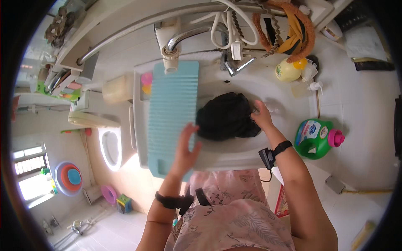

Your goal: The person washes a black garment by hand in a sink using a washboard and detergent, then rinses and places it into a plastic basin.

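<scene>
A wet-looking black cloth lies bunched in the white sink basin. My right hand is at the cloth's right edge, thumb and fingers apart; some suds show beside it. Over the right edge of the light blue ridged washboard is my left hand, slightly blurred. Its fingers are spread, and the fingertips come close to the cloth's left side; whether they touch it is unclear. The washboard lies across the left part of the sink, its lower end jutting past the front rim.
A chrome faucet arches above the washboard. A white cord with a plug hangs above the basin, near a metal lever. On the right stand a green detergent jug and a yellow bottle. A toilet is at left.
</scene>
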### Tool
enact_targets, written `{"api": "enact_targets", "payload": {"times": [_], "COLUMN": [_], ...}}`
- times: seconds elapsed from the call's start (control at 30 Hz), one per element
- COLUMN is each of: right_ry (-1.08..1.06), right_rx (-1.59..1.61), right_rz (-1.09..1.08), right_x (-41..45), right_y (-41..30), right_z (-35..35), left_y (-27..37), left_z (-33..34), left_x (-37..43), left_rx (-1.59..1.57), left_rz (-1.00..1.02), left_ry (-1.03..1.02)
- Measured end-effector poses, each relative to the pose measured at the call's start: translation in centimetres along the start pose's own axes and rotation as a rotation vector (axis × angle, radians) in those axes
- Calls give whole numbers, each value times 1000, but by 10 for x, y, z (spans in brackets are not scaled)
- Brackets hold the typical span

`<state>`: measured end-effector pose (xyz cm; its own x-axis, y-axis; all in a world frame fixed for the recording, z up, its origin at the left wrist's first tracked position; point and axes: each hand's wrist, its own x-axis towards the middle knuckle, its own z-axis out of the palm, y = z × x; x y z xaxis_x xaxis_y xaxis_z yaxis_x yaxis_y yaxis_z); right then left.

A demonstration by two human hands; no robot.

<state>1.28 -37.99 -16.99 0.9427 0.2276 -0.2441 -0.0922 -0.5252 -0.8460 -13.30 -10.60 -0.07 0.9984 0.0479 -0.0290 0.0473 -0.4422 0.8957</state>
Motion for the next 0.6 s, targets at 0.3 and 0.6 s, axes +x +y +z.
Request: {"api": "enact_targets", "payload": {"times": [0.3, 0.6], "right_ry": [-356, -325], "right_rx": [130, 152], "right_rz": [170, -278], "right_x": [-6, -26], "right_y": [32, -143], "right_z": [48, -41], "left_y": [-9, -111], "left_z": [43, -77], "left_x": [-15, -34], "left_rx": [84, 601], "left_rz": [-73, -361], "left_ry": [43, 599]}}
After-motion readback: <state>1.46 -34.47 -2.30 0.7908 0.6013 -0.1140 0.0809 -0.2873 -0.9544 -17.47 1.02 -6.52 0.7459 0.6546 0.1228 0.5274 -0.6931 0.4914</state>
